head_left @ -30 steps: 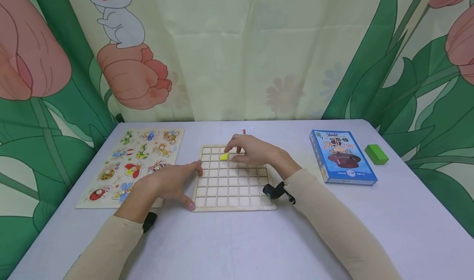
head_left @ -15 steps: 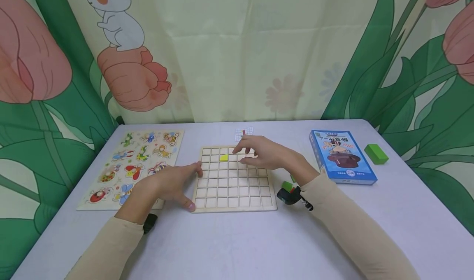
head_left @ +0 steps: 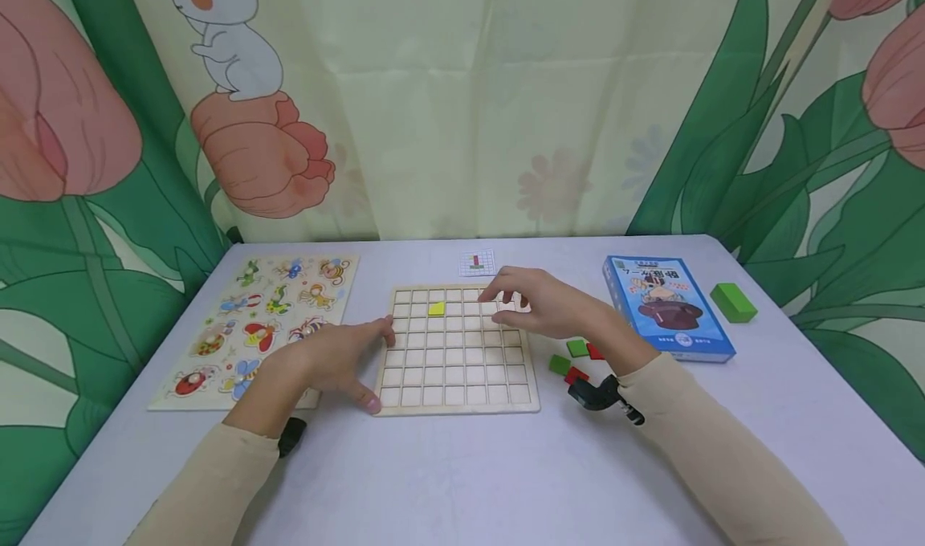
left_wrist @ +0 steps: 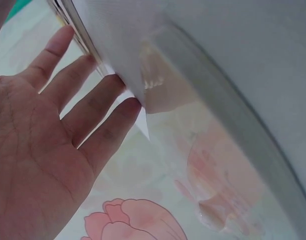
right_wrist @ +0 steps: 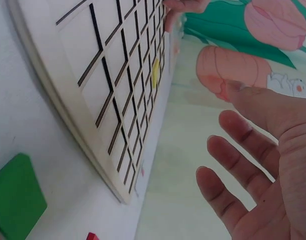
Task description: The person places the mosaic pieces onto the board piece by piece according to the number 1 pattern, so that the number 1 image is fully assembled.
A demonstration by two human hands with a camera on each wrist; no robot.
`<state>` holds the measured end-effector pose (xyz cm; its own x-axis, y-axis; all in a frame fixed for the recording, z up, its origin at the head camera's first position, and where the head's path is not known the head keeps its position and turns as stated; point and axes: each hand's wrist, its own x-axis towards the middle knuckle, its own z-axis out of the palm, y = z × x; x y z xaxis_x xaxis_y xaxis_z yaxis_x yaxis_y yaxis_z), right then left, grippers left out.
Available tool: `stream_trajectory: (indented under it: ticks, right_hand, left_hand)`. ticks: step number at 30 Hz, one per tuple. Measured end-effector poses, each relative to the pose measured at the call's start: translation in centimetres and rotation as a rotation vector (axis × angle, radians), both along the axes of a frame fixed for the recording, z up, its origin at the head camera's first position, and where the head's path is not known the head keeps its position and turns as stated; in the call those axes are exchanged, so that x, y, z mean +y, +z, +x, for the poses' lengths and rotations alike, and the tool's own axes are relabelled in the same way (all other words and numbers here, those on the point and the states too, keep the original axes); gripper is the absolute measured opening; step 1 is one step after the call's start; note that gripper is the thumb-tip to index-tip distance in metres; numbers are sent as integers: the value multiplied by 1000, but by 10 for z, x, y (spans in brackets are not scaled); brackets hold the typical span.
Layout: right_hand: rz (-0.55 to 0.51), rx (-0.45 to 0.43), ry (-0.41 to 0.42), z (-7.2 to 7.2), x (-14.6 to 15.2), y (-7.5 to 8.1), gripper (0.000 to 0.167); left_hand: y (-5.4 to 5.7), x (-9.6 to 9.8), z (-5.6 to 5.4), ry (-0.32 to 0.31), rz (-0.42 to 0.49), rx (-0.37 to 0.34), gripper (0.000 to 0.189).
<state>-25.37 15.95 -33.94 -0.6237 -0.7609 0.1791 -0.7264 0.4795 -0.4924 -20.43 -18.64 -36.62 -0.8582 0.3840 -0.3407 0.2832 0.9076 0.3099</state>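
Note:
A wooden grid board [head_left: 462, 409] lies in the middle of the table, with one yellow square tile [head_left: 437, 309] in a cell of its second row. My left hand [head_left: 321, 359] steadies the board's left side, thumb at the near corner and fingertips at the edge. In the left wrist view the fingers [left_wrist: 95, 107] are extended. Over the board's right part hovers my right hand [head_left: 545, 301], fingers loosely bent and apart; the right wrist view shows nothing between them. Beside the board's right edge lie green tiles [head_left: 560, 364] and red tiles [head_left: 576, 375], partly behind the right wrist.
Behind the board lies a small grid-pattern card [head_left: 477, 262]. An insect picture board [head_left: 253, 321] is at left, partly under the left forearm. To the right stand a blue box [head_left: 668, 305] and a green block [head_left: 734, 302]. A printed curtain [head_left: 506, 128] closes the back.
My right hand has moved right, away from the yellow tile, which stays in its cell. The green and red tiles and the card have come into view. My left hand has not moved.

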Motion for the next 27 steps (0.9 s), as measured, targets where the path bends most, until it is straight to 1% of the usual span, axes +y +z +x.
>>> stream_trajectory:
  ticks: [7, 10, 15, 22, 27]
  right_hand:
    - [-30, 44, -32, 7, 19, -2, 31]
    - [-37, 48, -66, 9, 28, -2, 32]
    - [-38, 31, -120, 12, 43, -2, 33]
    - [-37, 78, -132, 14, 63, -5, 33]
    - [-37, 62, -139, 15, 73, -10, 35]
  left_hand:
    - [-2, 1, 0, -6, 9, 1, 90]
    - [-2, 0, 0, -11, 4, 8, 90]
    - [-3, 0, -1, 4, -7, 10, 91]
    - [-4, 1, -2, 8, -6, 7, 92]
    - [-4, 1, -2, 20, -10, -2, 93]
